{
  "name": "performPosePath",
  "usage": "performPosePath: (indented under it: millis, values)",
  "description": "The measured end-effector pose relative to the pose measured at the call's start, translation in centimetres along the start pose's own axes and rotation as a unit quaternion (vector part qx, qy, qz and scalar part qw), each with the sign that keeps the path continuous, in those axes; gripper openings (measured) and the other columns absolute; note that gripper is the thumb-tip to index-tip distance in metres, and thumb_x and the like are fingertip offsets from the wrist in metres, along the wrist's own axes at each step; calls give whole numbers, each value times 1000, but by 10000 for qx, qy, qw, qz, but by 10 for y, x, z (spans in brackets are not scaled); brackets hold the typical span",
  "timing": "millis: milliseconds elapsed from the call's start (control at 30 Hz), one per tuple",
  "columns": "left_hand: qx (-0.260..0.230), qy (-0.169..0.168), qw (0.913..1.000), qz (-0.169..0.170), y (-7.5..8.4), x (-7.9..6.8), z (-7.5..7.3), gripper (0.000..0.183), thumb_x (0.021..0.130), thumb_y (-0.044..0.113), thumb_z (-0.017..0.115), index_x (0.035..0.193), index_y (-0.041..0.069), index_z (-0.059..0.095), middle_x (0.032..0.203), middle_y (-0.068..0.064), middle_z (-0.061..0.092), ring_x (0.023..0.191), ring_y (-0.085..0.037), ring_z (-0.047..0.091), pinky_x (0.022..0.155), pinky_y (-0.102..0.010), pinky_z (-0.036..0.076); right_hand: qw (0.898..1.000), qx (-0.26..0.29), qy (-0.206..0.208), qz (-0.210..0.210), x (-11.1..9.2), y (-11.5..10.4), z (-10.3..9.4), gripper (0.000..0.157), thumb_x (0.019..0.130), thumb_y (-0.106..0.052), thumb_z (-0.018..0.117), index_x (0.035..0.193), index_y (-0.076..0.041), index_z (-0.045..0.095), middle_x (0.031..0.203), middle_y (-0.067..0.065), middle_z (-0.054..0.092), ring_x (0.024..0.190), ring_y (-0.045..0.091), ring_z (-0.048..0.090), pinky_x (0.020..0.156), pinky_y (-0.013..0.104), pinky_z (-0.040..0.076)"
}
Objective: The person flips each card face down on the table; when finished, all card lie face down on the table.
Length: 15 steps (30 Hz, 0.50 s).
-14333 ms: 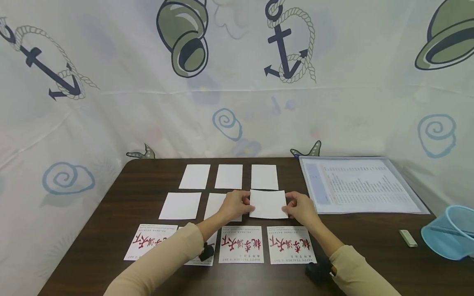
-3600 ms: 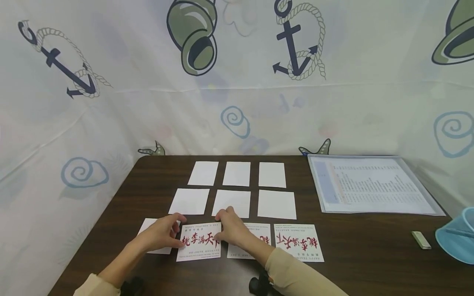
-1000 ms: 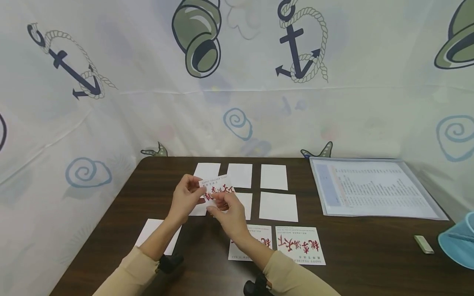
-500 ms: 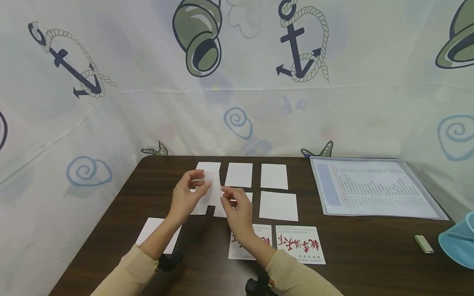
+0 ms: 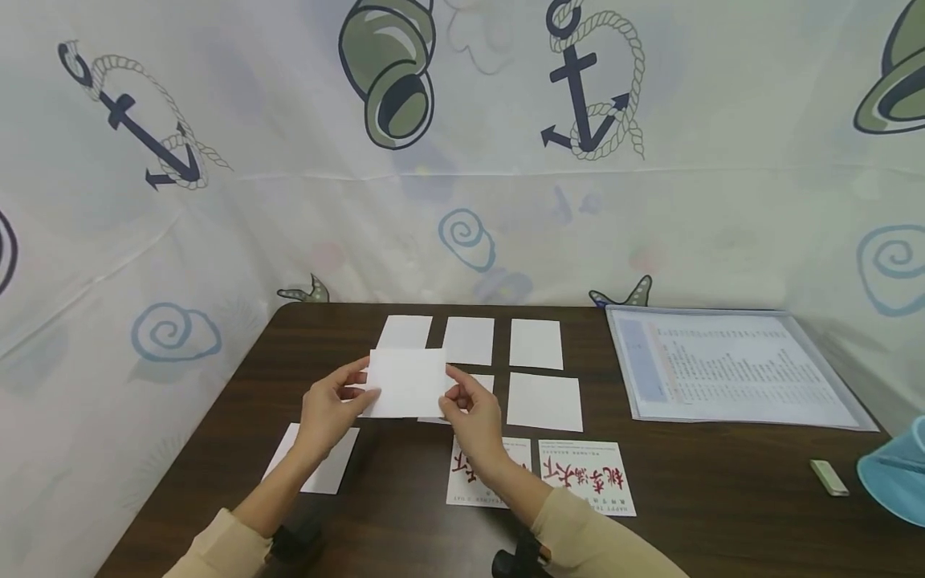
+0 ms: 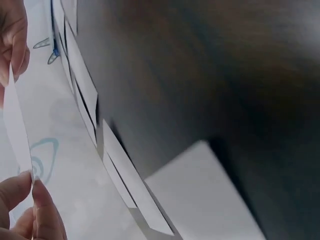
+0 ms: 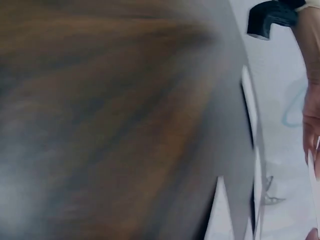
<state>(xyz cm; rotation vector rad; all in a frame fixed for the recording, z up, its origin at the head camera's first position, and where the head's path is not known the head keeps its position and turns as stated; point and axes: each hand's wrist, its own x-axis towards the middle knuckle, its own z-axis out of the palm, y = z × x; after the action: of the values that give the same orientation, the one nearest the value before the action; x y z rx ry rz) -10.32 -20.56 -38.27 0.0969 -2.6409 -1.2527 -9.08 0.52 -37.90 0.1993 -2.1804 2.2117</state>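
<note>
Between both hands a white card (image 5: 407,384) is held up over the table, its blank side facing the head camera. My left hand (image 5: 331,408) pinches its left edge between thumb and fingers; my right hand (image 5: 477,417) pinches its right edge. In the left wrist view the card (image 6: 17,125) appears nearly edge-on, well above the table. A blank card (image 5: 328,466) lies at the front left. Two cards with red characters lie front right: one (image 5: 473,482) partly behind the right forearm, the other (image 5: 587,477) in full view.
Blank cards lie in two rows behind, such as a far one (image 5: 535,343) and a nearer one (image 5: 544,403); the held card covers some. A printed sheet in a clear sleeve (image 5: 737,369), a small pale-green bar (image 5: 829,478) and a blue container (image 5: 896,474) are to the right.
The printed card was lifted from the front row and turned over to its blank side. Earlier, the front-left card turned from printed to blank, and a blank card was laid in the middle row.
</note>
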Motion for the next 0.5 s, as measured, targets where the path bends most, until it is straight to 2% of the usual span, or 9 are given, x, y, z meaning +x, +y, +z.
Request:
performPosePath:
  millis: [200,500]
  values:
    - [412,-439,9982,-75,-10,-21,-9,49,78,7,74,124,2,59,100,-16,67,82,-23,64,58,-19,49,9966,303,-622,451,-8,34,2,50,82,9,62,130,3,51,85,14,57,69,11,57,63,28,56]
    - [763,-825,9936,-115,-18,-43,-14,45,72,4,78,114,-3,63,90,-8,66,72,-15,64,58,-20,49,9880,178,-1299,819,-28,37,1,48,79,8,66,123,9,49,77,12,61,57,14,62,54,31,55]
